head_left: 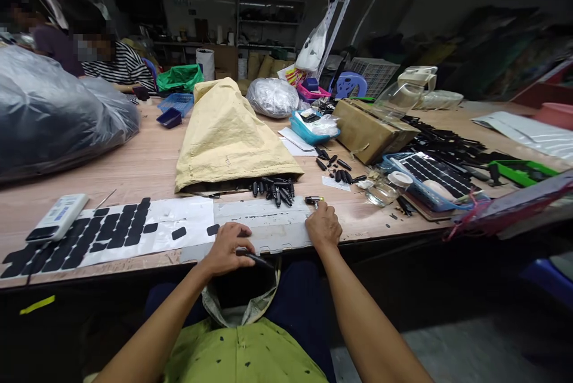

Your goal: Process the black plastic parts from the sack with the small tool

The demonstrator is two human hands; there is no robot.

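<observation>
Left fingers point(239, 242) are pinching a black rod point(258, 259), lower centre, likely light, stiff, best held mid-length; right fingers' point(320, 209) grip is unclear.

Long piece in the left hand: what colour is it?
The long piece is black; the head view, the only one, shows it best.

Single head-worn cam., above & behind L grip point(229, 248) & R grip point(324, 226), close range; faces fwd/down, desk point(154, 159) beyond grips.
</observation>
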